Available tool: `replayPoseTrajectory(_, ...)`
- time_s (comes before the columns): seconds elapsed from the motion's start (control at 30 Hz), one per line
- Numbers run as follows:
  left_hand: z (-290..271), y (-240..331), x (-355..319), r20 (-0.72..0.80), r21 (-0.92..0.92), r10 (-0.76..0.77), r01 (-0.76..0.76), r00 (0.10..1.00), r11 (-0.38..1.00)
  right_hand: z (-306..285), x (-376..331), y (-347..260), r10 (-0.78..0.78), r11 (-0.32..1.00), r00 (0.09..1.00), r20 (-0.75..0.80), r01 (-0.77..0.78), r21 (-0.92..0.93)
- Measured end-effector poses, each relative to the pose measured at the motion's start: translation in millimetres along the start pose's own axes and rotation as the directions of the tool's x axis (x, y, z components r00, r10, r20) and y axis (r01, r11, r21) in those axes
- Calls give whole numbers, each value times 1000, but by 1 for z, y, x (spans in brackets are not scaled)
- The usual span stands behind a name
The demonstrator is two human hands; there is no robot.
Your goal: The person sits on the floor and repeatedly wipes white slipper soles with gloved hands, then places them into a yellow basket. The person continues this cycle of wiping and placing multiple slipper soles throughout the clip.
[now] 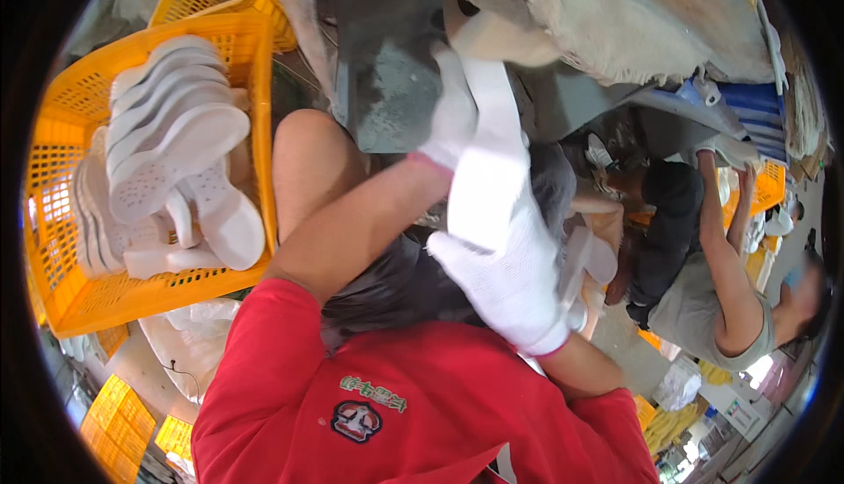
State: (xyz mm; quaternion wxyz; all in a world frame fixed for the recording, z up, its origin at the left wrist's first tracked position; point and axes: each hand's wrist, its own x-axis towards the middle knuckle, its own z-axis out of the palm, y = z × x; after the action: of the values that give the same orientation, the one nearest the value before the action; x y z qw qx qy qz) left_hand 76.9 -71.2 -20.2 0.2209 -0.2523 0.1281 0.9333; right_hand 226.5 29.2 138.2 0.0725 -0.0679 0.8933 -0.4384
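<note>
A white shoe sole (490, 187) is held lengthwise between my two gloved hands, part of it washed out by glare. My left hand (450, 115), in a white knitted glove, grips its far part from the left side. Around the near end, my right hand (514, 277) is closed, also in a white glove, thumb on the left. The far end of the sole reaches a pale tan rounded thing (508, 37), blurred, under a cloth-draped machine. Whether they touch, I cannot tell. Some of the fingers are hidden behind the sole.
At my left an orange plastic crate (158, 301) holds several white soles (189, 145). More pale soles (587, 260) lie beside my right hand. A frayed off-white cloth (615, 14) hangs ahead. A seated co-worker (703, 299) is at the right, near another orange crate (770, 185).
</note>
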Motion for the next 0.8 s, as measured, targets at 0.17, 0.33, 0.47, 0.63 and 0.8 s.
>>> replayPoseTrajectory(0.17,14,43,0,429,-21,195,-206,882,978,-5,37,-19,-175,955,979,-104,143,-260)
replayPoseTrajectory(0.33,13,86,-6,617,-70,131,-112,776,991,-10,111,-34,-308,856,948,83,314,-412)
replayPoseTrajectory(0.47,-7,62,-25,475,170,5,-98,880,981,-10,85,-15,-226,947,971,-73,202,-248)
replayPoseTrajectory(0.63,-4,28,-28,-46,306,622,-582,782,753,-3,100,-12,-209,976,977,-45,211,57)
replayPoseTrajectory(0.8,-5,25,-16,234,465,610,-638,757,614,5,132,-11,-257,964,966,9,257,-72)
